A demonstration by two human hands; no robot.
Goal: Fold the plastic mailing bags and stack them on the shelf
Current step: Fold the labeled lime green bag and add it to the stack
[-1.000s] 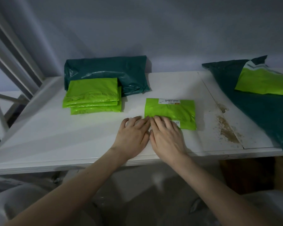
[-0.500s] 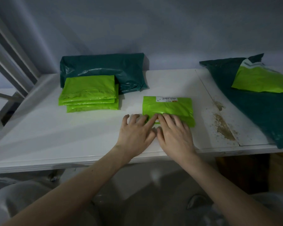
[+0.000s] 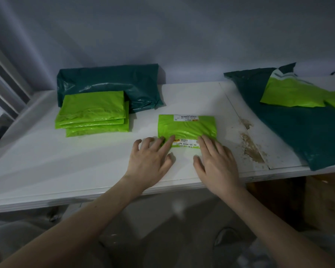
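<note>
A folded lime-green mailing bag [image 3: 186, 127] with white labels lies flat on the white shelf [image 3: 85, 167], near its front edge. My left hand [image 3: 151, 161] rests with spread fingers on the shelf, its fingertips touching the bag's near left corner. My right hand [image 3: 217, 161] lies flat at the bag's near right corner, fingers straight on its edge. A stack of folded lime-green bags [image 3: 93, 113] sits to the left, in front of a folded dark green bag [image 3: 112, 84].
Unfolded dark green bags [image 3: 298, 128] with a lime-green bag [image 3: 294, 93] on top lie at the right end of the shelf. Brown stains [image 3: 251, 147] mark the shelf by a panel seam. Slanted white frame bars [image 3: 4, 78] stand at the left.
My hands have moved apart along the bag's near edge, uncovering the white label there. The view has shifted slightly.
</note>
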